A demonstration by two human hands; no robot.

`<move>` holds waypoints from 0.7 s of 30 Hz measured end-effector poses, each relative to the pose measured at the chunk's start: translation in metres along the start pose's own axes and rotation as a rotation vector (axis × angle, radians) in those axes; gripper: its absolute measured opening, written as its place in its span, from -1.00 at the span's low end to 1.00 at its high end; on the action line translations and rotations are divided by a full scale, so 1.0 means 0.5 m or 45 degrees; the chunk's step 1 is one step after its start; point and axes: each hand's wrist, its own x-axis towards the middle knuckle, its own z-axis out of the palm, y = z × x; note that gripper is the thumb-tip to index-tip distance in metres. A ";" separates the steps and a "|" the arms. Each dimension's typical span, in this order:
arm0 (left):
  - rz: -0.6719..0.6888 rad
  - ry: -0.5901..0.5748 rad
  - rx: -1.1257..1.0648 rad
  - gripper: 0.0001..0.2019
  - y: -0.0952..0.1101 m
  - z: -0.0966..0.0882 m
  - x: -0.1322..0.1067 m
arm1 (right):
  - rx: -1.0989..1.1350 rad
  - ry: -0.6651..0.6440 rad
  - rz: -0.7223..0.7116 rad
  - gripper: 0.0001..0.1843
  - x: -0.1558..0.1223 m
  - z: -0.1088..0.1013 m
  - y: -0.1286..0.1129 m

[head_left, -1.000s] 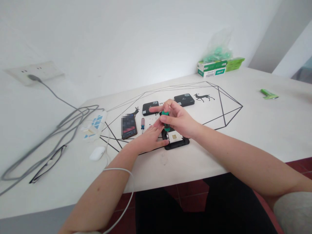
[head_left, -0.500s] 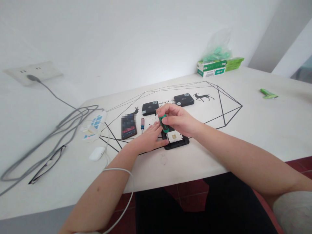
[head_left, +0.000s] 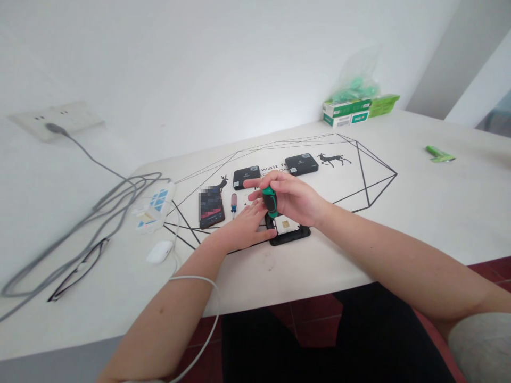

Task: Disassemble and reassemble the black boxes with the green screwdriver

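My right hand grips a green-and-black screwdriver, held nearly upright with its tip down on an opened black device whose pale circuit board shows. The index finger stretches out to the left above the handle. My left hand lies flat on the table, fingers spread, with the thumb pressed against the device's left edge.
A phone and a small red-and-blue screwdriver lie left of my hands. Two closed black boxes sit behind. A power strip, grey cables, glasses and a white earbud case are at left; green boxes far back.
My right hand has shifted its fingers round the green screwdriver handle, curling closed and then stretching the index finger out again. My left hand and the device have stayed put.
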 end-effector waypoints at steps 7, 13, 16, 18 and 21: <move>-0.004 -0.012 0.003 -0.19 -0.006 0.005 0.000 | -0.029 -0.014 -0.004 -0.80 -0.002 -0.005 -0.006; -0.003 -0.003 0.008 -0.22 -0.008 0.006 -0.002 | -0.061 -0.025 -0.007 -0.77 -0.005 -0.002 -0.009; 0.014 0.027 0.008 -0.24 -0.005 0.004 -0.001 | -0.065 -0.052 0.006 -0.71 -0.006 0.000 -0.008; 0.030 0.047 0.000 -0.21 -0.004 0.003 0.000 | -0.079 -0.065 0.015 -0.67 -0.006 0.000 -0.006; 0.010 0.029 0.000 -0.17 -0.004 0.004 0.000 | -0.120 -0.062 0.010 -0.63 -0.004 -0.003 -0.001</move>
